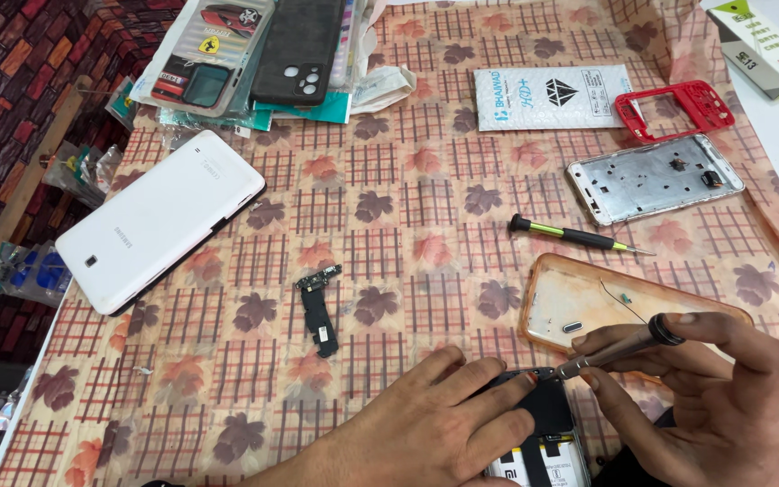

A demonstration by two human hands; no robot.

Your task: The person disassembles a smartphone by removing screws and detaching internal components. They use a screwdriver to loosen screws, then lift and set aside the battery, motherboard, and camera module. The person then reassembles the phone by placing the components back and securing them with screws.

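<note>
Upper middle of my frame: a flat white pouch (552, 96), rectangular, blue lettering and a black diamond emblem, lying on the patterned cloth beside a red frame (675, 108).

Upper right corner: a white and green box (764, 45), cut by the frame edge.

Upper left: a clear retail pack (214, 50) holding a grey case with red car art and a yellow badge; teal card beneath.

Left edge: small clear packets (29, 271) with blue parts.

Bottom middle: a white label (538, 464) on the opened phone, partly hidden.

Opened phone (543, 433) lying flat, back exposed, near table edge, slim metal screwdriver (619, 347) tilted over its top
</note>
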